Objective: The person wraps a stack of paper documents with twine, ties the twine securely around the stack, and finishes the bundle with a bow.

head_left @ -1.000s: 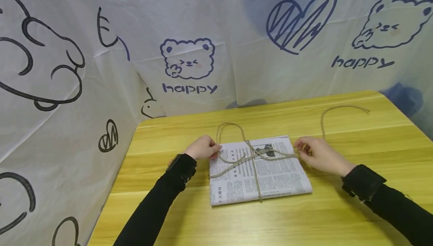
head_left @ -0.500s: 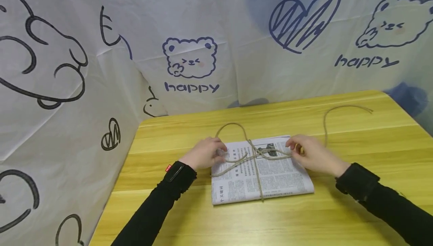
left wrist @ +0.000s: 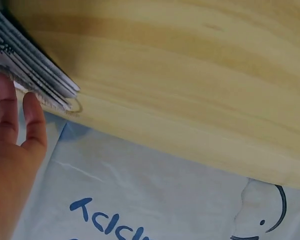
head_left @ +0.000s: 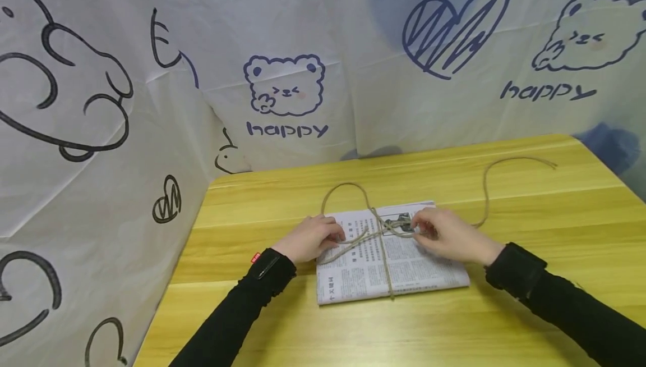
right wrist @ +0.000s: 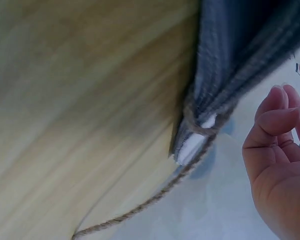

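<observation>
A folded stack of newspaper (head_left: 414, 269) lies on the table, bound crosswise with brown twine (head_left: 385, 266) that crosses near its middle. My left hand (head_left: 310, 238) is over the stack's left edge, its fingertips right at a strand of twine. In the left wrist view its visible fingers (left wrist: 35, 122) are extended beside the layered paper edge. My right hand (head_left: 446, 235) pinches at the doubled twine just right of the crossing, its fingers bent. The right wrist view shows those curled fingers (right wrist: 277, 120) near the stack's edge, where twine wraps round; the pinch itself is hidden.
A loop of twine arches past the stack's far edge. A long loose tail (head_left: 486, 187) of twine curves over the wooden table (head_left: 262, 198) to the right. White cloth (head_left: 353, 64) with printed drawings hangs behind and at the left.
My right hand has moved left along the twine, from beyond the stack's right edge to near the crossing. My left hand has shifted slightly right and down over the paper.
</observation>
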{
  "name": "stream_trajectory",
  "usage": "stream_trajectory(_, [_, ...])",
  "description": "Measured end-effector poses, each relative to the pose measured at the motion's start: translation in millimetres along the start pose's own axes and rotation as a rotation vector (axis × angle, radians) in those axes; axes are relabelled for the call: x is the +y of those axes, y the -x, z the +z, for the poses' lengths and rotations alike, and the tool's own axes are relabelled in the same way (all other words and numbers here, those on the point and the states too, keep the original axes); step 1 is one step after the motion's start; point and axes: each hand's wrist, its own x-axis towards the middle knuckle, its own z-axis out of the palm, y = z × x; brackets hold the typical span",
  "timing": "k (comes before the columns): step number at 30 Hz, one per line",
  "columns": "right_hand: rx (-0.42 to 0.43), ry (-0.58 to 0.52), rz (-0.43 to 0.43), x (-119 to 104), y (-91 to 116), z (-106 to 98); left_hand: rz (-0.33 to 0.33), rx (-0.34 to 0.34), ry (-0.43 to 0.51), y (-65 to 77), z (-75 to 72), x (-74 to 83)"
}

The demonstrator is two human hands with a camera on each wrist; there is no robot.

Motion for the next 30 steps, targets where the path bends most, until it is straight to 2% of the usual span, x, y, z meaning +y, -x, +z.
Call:
stream_trajectory(6, [-0.014, -0.008, 0.006, 4.1, 2.4, 3.5, 0.002, -0.008, -0.041, -2.7, 0.9, -0.9])
stream_trajectory(12, [-0.060, -0.027, 0.027, 5.7, 4.1, 5.8, 0.015, 0.018, -0.103, -8.3, -4.7, 0.0])
stream_trajectory(16, [-0.074, -0.044, 0.036, 5.8, 4.8, 6.6, 0.026, 0.030, -0.085, -18.1, -10.6, 2.5])
stream_trajectory(22, [-0.073, -0.059, 0.028, 6.9, 5.3, 7.0, 0.022, 0.013, -0.028, -36.7, -15.9, 7.1])
stream_trajectory(30, [-0.083, -0.058, 0.040, 7.6, 5.5, 6.0, 0.044, 0.016, -0.072, -56.2, -12.0, 10.3])
